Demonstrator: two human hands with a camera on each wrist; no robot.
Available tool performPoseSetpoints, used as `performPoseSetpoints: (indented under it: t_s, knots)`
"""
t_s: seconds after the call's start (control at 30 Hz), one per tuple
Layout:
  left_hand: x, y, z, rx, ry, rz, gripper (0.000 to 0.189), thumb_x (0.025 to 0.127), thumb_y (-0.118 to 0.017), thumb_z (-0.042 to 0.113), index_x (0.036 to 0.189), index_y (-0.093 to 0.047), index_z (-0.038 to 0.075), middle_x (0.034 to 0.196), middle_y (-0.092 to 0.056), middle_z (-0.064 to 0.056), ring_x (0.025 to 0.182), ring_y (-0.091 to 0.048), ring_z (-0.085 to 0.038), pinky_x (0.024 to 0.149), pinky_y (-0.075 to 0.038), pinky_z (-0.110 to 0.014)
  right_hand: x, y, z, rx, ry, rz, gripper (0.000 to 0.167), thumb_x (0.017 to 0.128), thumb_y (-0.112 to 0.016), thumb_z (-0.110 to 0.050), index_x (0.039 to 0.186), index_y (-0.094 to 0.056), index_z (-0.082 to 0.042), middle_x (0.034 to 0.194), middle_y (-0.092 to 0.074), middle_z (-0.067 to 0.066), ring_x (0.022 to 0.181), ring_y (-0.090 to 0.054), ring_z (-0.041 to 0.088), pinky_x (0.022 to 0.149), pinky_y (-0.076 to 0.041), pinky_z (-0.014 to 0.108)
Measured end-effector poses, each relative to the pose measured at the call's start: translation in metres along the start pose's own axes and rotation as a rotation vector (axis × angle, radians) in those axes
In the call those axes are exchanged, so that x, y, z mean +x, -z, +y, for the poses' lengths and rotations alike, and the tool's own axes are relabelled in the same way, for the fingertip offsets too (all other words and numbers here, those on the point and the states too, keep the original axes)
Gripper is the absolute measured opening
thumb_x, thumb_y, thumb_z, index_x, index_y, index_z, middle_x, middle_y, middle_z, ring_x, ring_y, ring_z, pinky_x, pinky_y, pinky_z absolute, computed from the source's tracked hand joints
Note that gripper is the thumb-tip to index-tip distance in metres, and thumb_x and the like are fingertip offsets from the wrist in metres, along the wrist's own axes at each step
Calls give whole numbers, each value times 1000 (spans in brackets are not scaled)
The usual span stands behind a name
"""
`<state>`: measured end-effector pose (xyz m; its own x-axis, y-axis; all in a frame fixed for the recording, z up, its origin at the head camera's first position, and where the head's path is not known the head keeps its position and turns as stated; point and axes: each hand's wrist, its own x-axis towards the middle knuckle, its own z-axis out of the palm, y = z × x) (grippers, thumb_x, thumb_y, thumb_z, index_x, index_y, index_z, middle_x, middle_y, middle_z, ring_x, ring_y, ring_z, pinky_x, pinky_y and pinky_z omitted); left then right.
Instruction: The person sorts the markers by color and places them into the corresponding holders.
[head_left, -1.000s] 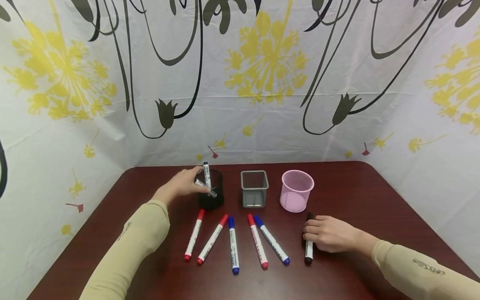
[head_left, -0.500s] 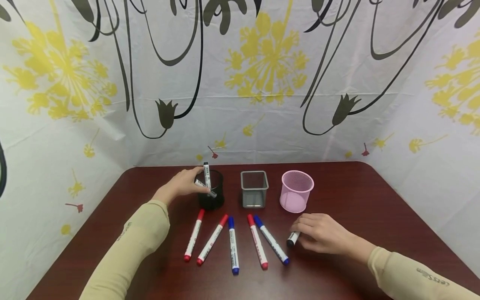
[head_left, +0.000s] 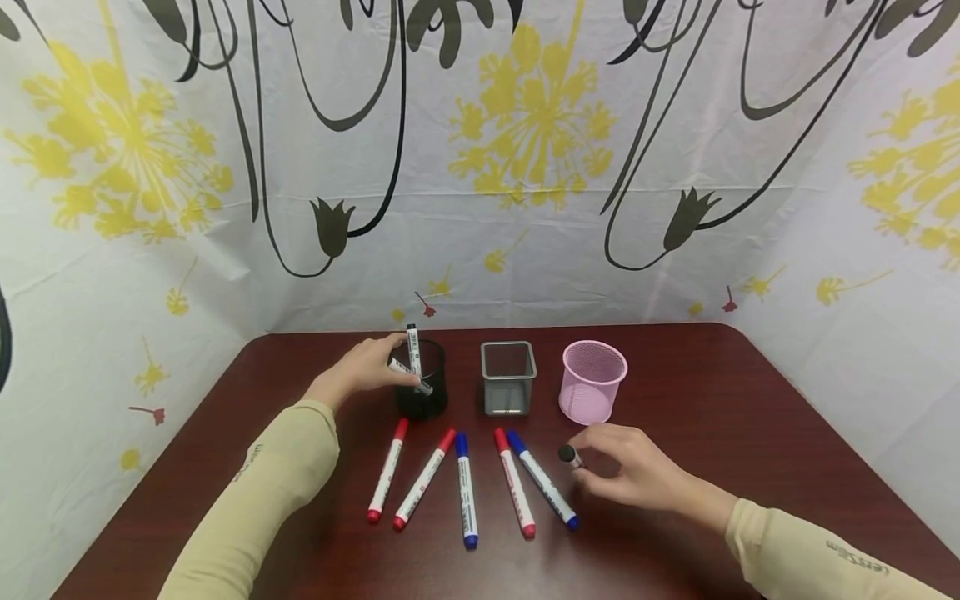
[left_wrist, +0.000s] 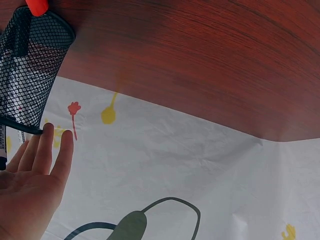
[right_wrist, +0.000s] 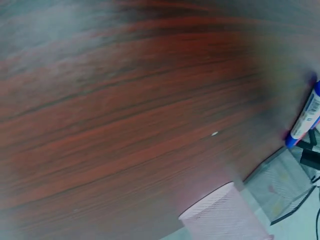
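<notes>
My left hand (head_left: 365, 365) is at the near-left side of a black mesh pen cup (head_left: 429, 402), its thumb in front and a finger by the back rim. In the left wrist view its straight fingers (left_wrist: 44, 150) reach the rim of the cup (left_wrist: 50, 55). Two white markers with black ends stand in that cup, one upright marker (head_left: 413, 346) and one leaning marker (head_left: 400, 367). Over the table's right half, my right hand (head_left: 637, 471) pinches a black marker (head_left: 570, 456), its black end toward the left. The right hand is outside the right wrist view.
A grey square mesh cup (head_left: 507, 392) and a pink mesh cup (head_left: 588, 396) stand beside the black one. Several red and blue markers lie in front, including a red marker (head_left: 388, 471), a blue marker (head_left: 467, 492) and a slanted blue marker (head_left: 545, 483). Patterned cloth (head_left: 465, 283) hangs behind the table.
My right hand has gone from gripping the black marker flat on the table to pinching it, shifted left and turned end-on to the head view. The left hand has stayed put.
</notes>
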<state>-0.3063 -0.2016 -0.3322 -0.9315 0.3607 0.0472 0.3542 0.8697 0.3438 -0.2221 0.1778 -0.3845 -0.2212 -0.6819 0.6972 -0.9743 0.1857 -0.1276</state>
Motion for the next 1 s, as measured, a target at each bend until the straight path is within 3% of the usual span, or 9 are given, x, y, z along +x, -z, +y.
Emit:
performPoseSetpoints:
  t_s: [0.23, 0.5, 0.87, 1.0]
  knots:
    - [-1, 1, 2, -1, 7, -5, 81, 73, -67, 44, 132, -35, 1, 125, -46, -18, 105, -47, -31, 85, -38, -45, 9, -4, -8, 84, -67, 59, 27, 72, -70, -12, 97, -60, -11, 87, -60, -7, 76, -56, 7, 69, -44, 19]
    - [-1, 0, 2, -4, 13, -15, 81, 73, -67, 45, 133, -35, 1, 126, -45, -18, 107, -46, -32, 86, -37, -46, 42, 4, -39, 188, -162, 87, 30, 61, -71, 6, 86, -58, -5, 75, -59, 0, 61, -54, 15, 56, -43, 22]
    - [0, -1, 0, -5, 8, 0, 82, 72, -68, 46, 132, -36, 1, 124, -47, -18, 103, -48, -30, 85, -38, -45, 57, 2, -49, 197, -337, 76, 27, 63, -72, 5, 84, -59, -7, 73, -58, -2, 63, -55, 17, 57, -44, 25]
    - [-1, 0, 1, -8, 12, -2, 83, 71, -68, 47, 132, -36, 1, 125, -46, -18, 106, -47, -31, 87, -37, -46, 65, 0, -51, 207, -345, 93, 27, 64, -71, 5, 85, -59, -7, 73, -58, -3, 64, -54, 18, 56, -45, 27]
